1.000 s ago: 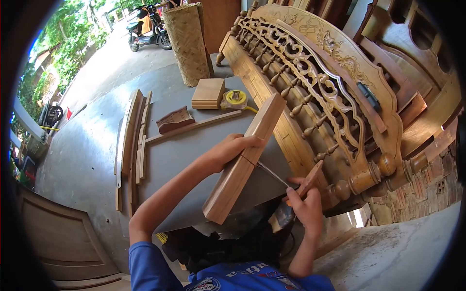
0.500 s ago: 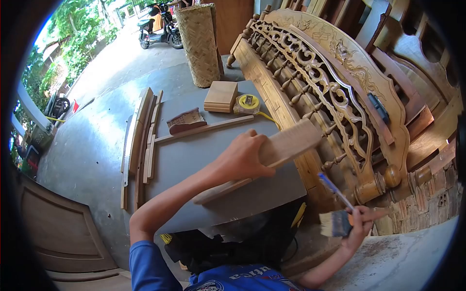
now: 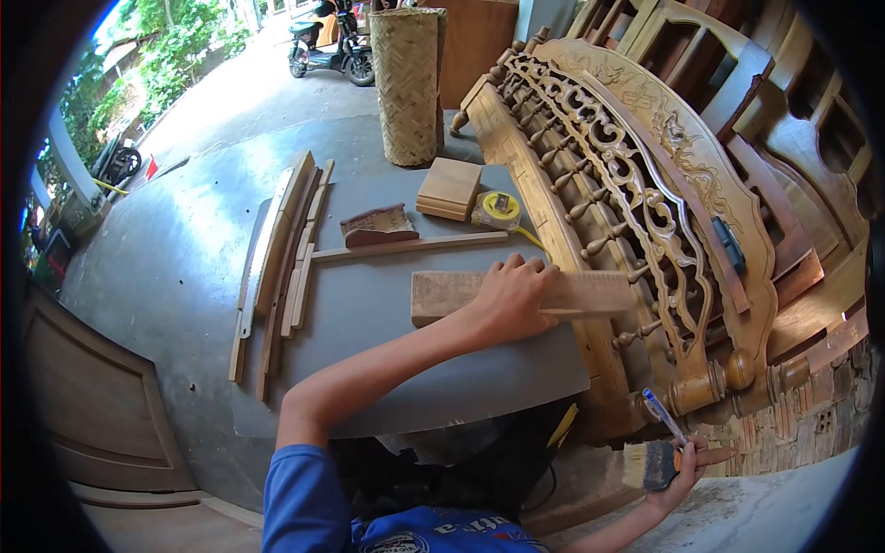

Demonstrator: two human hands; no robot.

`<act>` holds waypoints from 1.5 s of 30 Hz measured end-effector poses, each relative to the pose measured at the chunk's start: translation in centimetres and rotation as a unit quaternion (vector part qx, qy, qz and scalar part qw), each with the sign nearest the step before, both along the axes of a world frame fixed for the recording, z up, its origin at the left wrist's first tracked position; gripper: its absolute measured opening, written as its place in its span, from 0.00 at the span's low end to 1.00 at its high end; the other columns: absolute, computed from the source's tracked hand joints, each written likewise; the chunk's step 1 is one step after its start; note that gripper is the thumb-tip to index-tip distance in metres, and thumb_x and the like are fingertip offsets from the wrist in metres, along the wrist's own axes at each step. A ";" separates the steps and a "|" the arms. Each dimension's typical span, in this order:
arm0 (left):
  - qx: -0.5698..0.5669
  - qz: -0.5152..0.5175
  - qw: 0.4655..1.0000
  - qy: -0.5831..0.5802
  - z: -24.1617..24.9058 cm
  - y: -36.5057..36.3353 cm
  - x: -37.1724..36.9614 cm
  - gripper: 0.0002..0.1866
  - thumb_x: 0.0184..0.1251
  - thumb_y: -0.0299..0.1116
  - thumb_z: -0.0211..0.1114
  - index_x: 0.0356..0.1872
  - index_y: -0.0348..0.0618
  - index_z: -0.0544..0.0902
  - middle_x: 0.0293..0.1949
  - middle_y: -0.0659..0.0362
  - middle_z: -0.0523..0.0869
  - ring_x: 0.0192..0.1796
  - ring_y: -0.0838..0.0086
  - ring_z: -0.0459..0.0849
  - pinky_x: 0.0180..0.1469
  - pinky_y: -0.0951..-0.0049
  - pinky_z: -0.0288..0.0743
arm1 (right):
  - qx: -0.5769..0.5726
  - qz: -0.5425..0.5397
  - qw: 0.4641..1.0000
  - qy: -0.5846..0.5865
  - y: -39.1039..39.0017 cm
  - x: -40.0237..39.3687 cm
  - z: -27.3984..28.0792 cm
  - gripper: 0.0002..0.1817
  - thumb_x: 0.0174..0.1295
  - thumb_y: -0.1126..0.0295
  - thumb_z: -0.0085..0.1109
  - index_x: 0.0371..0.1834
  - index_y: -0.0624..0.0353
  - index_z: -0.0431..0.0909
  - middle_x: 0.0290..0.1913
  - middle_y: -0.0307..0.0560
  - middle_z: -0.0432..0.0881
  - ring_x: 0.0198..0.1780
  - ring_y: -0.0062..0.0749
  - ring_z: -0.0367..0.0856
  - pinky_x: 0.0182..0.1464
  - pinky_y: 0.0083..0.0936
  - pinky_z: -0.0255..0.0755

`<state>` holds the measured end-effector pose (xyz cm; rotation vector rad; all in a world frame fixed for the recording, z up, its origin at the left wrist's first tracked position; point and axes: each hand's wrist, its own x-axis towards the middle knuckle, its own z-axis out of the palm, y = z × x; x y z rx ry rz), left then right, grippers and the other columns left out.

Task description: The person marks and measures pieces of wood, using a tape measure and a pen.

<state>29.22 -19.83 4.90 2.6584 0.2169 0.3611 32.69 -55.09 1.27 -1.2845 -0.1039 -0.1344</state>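
So the left hand (image 3: 516,300) has just swung that wooden block (image 3: 447,295) crossways, right end poking past the worktop's (image 3: 369,401) right edge, while the right hand (image 3: 684,475), holding pen (image 3: 664,415) and brush (image 3: 656,465), has pulled well away, leaving the pen off the wood.

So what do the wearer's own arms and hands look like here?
The left hand and right hand are bare: no gloves, and no watch or band visible at either wrist. The left sleeve is short and blue, part of a blue shirt with white lettering. The right sleeve can't be made out.
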 end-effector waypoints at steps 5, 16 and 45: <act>0.063 0.043 0.994 -0.081 -1.7 2.3 0.1 0.30 0.45 0.44 0.70 0.50 0.40 0.75 0.48 0.51 0.77 0.55 0.58 0.71 0.56 0.60 0.65 | -0.111 0.075 0.990 -0.030 2.8 -0.2 1.0 0.10 0.55 0.72 0.55 0.35 0.66 0.68 0.34 0.44 0.70 0.34 0.28 0.74 0.42 0.24 0.69; -0.141 -0.170 0.970 0.106 3.5 -4.0 -10.5 0.19 0.68 0.47 0.52 0.40 0.40 0.77 0.31 0.49 0.82 0.31 0.52 0.82 0.33 0.57 0.76 | -0.162 0.254 0.945 -0.125 11.9 -2.3 4.4 0.13 0.51 0.71 0.58 0.36 0.65 0.68 0.29 0.49 0.74 0.30 0.29 0.74 0.39 0.22 0.70; 0.129 0.009 0.991 -0.021 0.8 -2.1 -12.2 0.12 0.60 0.38 0.62 0.25 0.44 0.71 0.22 0.57 0.77 0.24 0.65 0.80 0.23 0.65 0.70 | -0.096 0.254 0.955 -0.121 21.0 -4.1 1.9 0.18 0.58 0.76 0.56 0.53 0.67 0.72 0.30 0.45 0.82 0.29 0.16 0.76 0.33 0.14 0.70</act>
